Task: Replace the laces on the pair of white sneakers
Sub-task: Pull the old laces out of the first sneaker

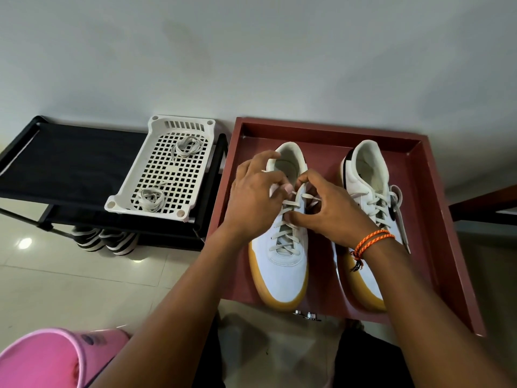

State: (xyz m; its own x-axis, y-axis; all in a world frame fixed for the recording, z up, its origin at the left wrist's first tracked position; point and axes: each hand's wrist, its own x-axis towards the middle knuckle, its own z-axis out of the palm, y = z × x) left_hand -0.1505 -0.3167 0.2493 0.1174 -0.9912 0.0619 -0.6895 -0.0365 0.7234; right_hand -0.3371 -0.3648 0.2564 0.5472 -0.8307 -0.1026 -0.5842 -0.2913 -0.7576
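Both sneakers sit in the red tray [428, 191]. The left hand [251, 197] and right hand [327, 211] each pinch the lace [285, 217] atop the left sneaker [282, 264], seemingly unthreading it; next, draw it from lower eyelets.

white sneakers [279, 264] gum-soled, maroon tray [436, 219], pink bucket [42, 359]

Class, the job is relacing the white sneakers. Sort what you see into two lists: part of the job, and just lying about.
Part of the job:
left sneaker
right sneaker
lace bundles in the white basket
left hand
right hand
red tray

Lying about:
black rack
pink bin
dark shoes under the rack
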